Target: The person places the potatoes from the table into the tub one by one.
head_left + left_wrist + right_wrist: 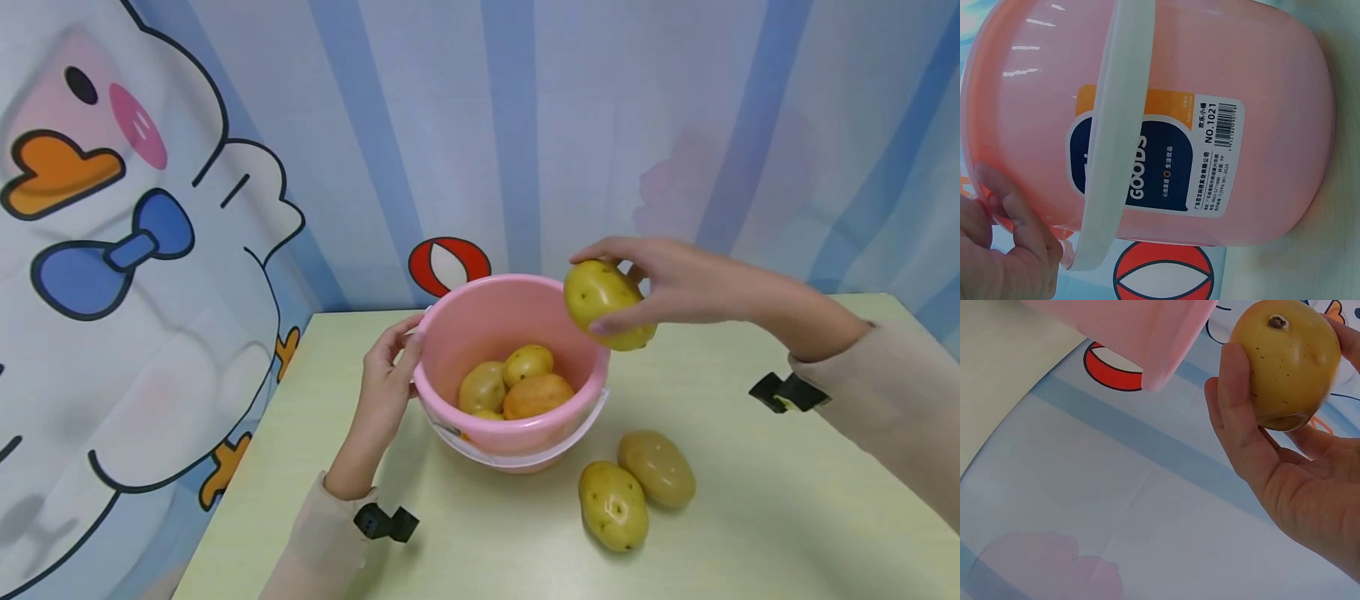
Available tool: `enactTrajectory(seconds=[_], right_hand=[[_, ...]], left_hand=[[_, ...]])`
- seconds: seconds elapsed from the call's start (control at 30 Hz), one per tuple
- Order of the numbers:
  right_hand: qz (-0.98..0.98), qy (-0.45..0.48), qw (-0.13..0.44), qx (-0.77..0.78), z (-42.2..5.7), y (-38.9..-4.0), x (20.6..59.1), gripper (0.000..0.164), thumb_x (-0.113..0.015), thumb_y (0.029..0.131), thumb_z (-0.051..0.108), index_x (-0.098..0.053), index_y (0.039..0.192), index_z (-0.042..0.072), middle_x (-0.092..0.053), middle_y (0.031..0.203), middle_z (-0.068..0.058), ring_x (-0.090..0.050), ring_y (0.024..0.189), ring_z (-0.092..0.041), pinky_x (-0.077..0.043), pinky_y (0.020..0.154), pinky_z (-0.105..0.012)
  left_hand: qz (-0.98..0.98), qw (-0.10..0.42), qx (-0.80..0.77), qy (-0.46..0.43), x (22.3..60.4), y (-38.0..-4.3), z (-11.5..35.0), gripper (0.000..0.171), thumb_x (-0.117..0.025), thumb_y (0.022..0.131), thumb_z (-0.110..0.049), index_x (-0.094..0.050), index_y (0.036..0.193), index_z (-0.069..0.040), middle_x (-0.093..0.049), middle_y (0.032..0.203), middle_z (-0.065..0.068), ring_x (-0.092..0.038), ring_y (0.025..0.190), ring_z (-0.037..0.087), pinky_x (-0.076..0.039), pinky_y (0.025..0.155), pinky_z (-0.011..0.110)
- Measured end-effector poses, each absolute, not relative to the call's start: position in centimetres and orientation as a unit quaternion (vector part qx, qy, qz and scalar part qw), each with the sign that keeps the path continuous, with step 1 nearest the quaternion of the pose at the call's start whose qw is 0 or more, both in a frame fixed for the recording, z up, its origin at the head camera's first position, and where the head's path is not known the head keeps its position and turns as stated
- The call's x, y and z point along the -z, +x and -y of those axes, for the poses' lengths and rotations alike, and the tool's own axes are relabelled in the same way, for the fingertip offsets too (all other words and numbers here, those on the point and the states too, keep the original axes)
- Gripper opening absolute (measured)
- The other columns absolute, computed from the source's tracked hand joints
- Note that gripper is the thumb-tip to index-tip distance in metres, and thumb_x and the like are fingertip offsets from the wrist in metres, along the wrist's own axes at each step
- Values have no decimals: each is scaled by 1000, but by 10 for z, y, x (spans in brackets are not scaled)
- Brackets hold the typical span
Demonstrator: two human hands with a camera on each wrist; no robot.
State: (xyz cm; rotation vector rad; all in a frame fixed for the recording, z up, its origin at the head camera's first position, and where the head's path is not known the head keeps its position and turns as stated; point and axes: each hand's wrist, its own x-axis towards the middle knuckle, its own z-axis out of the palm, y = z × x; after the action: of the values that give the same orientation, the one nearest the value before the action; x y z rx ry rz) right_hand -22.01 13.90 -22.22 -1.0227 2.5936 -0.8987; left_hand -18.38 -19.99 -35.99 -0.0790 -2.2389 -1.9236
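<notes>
A pink bucket (495,312) stands on the table, tilted slightly toward me in the head view. My left hand (384,379) grips its rim at the left side, thumb and fingers curled over the edge. At the right rim, my right hand (671,279) holds a yellow potato (600,292) up in the air, fingers and thumb around it; the right wrist view shows that potato (1291,369) with a dark spot. Inside the bucket lie several potatoes (482,387), among them an orange-brown one (537,397). The bucket's white handle (1116,125) hangs down across its label (1210,156).
Two more potatoes, a yellow one (613,507) and a browner one (657,468), lie side by side on the pale table (750,533), right of the bucket. Behind stands a striped blue-and-white curtain (585,125) with a cartoon figure at left.
</notes>
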Motion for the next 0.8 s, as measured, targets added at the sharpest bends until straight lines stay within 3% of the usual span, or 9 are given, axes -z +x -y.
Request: enactTrajectory(seconds=[0.43,0.8], right_hand=[[-873,-382,104,286,-117,-230,224,68,-81,84,33,-51,141,12,-58,123,-4,-57,100,-24,-54,76,-34],[-872,-404,93,262,-95,-234,230,67,-80,83,29,-51,139,5,-58,118,-6,-54,102,-22,-55,79,-35]], left_hand=[[757,93,646,-23,360,-185,200,44,-57,102,-36,-54,140,-15,-56,117,14,-62,101,32,-60,74,45],[757,89,648,-21,360,-185,200,45,-57,102,-38,-54,140,-15,-56,119,13,-61,103,33,-60,75,45]])
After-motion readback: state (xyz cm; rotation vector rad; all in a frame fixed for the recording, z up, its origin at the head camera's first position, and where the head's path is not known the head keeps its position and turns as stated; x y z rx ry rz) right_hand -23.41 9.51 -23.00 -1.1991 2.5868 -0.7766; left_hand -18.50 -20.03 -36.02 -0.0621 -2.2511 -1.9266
